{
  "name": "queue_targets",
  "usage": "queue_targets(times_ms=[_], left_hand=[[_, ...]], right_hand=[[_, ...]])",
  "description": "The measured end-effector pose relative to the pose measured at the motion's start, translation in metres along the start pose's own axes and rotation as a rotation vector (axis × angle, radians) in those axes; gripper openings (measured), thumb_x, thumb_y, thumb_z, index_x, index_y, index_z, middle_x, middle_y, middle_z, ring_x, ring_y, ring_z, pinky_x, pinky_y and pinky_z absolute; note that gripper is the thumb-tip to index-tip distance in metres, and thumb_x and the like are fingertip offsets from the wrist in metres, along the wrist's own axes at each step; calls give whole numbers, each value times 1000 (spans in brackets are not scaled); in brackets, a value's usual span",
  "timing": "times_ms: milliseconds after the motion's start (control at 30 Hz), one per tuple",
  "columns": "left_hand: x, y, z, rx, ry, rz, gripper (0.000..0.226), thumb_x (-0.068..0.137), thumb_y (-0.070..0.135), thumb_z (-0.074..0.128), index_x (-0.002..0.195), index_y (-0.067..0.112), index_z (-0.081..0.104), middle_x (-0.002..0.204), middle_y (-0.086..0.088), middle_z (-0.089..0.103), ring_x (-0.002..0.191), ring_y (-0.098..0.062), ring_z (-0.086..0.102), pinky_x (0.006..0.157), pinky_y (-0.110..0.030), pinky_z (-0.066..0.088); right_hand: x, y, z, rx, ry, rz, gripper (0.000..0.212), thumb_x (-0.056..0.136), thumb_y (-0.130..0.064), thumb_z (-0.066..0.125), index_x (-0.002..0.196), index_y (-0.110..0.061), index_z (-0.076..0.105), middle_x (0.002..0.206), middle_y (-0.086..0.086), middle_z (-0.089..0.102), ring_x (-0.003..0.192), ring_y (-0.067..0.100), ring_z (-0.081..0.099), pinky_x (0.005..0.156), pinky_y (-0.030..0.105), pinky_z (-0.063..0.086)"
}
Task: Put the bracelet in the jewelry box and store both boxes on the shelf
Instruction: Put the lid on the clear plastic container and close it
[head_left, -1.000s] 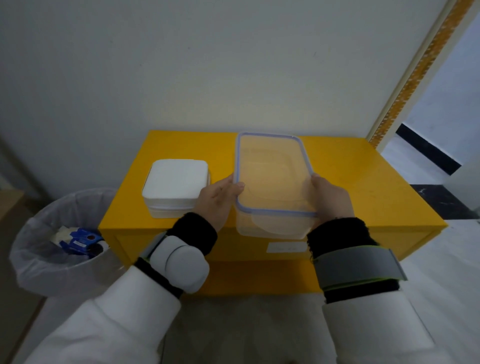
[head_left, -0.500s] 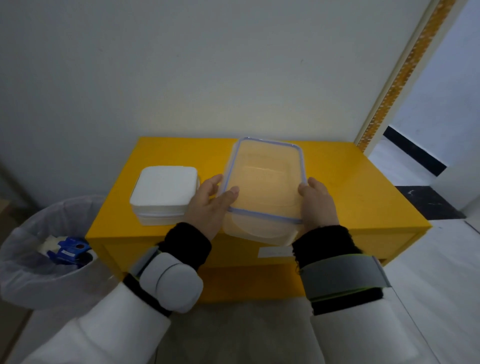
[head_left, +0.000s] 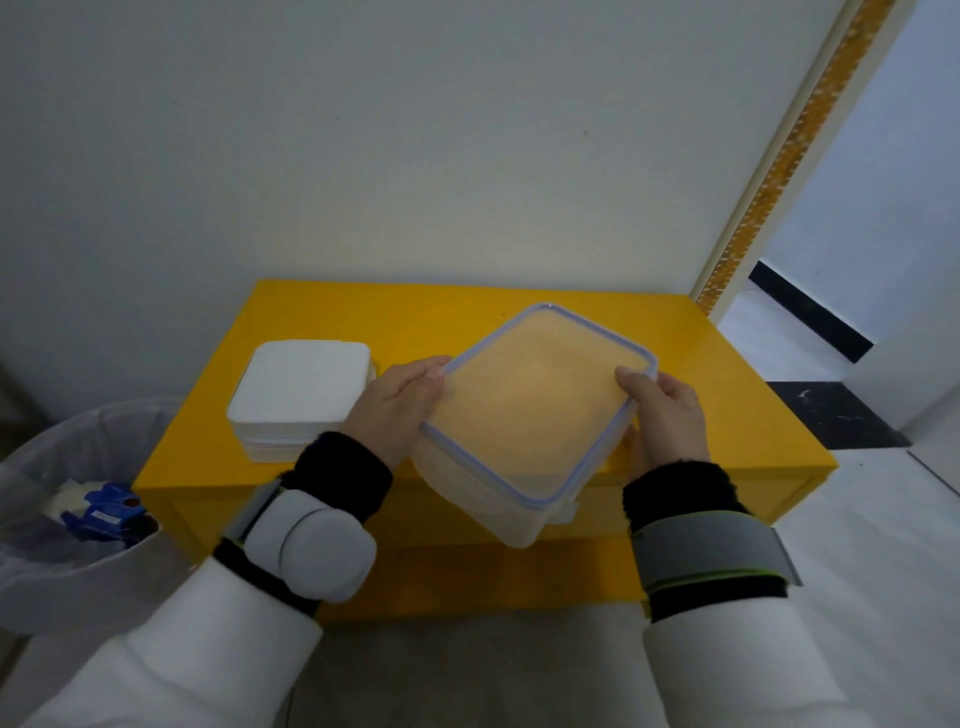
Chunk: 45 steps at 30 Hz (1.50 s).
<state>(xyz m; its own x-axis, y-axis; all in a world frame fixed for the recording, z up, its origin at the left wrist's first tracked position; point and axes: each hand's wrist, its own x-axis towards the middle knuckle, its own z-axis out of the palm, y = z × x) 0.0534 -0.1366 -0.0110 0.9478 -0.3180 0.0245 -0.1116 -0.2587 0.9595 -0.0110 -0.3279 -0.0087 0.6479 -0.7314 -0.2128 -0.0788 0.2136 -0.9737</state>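
Note:
A clear plastic box (head_left: 535, 410) with a blue-rimmed lid is held tilted over the front edge of the yellow table (head_left: 727, 395). My left hand (head_left: 397, 408) grips its left side and my right hand (head_left: 667, 410) grips its right side. A closed white jewelry box (head_left: 298, 395) sits on the table's left part, just left of my left hand. No bracelet is visible. Below the tabletop an open yellow shelf (head_left: 467, 582) shows.
A bin lined with a clear bag (head_left: 78, 525) holding blue and white rubbish stands left of the table. A white wall rises behind. A doorway with an orange patterned frame (head_left: 779, 156) opens at the right.
The clear box has been lifted off the tabletop, drawn toward me and turned clockwise, and it now hangs tilted over the front edge. The white box has not moved.

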Motion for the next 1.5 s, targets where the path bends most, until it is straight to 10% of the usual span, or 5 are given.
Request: queue_targets(times_ms=[200, 667, 1067, 1500], left_hand=[[-3, 0, 2, -50, 124, -17, 45, 99, 29, 30, 139, 12, 42, 149, -4, 41, 135, -17, 37, 97, -18, 29], [-36, -11, 6, -211, 82, -162, 62, 90, 36, 51, 145, 19, 28, 149, -6, 42, 135, -21, 41, 110, -41, 38], [-27, -5, 10, -185, 214, -83, 60, 94, 38, 40, 148, 24, 17, 159, 3, 19, 144, -19, 26, 118, -44, 27], [-16, -9, 13, -46, 208, -92, 48, 97, 26, 36, 138, 0, 39, 143, -26, 43, 130, -39, 42, 109, -53, 36]], right_hand=[[6, 2, 4, -118, 54, -74, 62, 89, -34, 54, 142, -20, 27, 140, 8, 42, 107, 22, 48, 84, 32, 38], [-9, 4, 20, -249, 237, -167, 63, 95, -29, 41, 146, -5, 13, 155, 14, 20, 140, 33, 24, 113, 48, 27], [-5, 5, 9, -192, 185, -88, 41, 92, -34, 46, 125, -9, 43, 107, 10, 47, 89, 26, 45, 75, 36, 36], [-8, 10, 15, -25, 188, -117, 42, 95, -29, 42, 125, -1, 47, 97, 9, 46, 88, 23, 40, 70, 33, 32]])
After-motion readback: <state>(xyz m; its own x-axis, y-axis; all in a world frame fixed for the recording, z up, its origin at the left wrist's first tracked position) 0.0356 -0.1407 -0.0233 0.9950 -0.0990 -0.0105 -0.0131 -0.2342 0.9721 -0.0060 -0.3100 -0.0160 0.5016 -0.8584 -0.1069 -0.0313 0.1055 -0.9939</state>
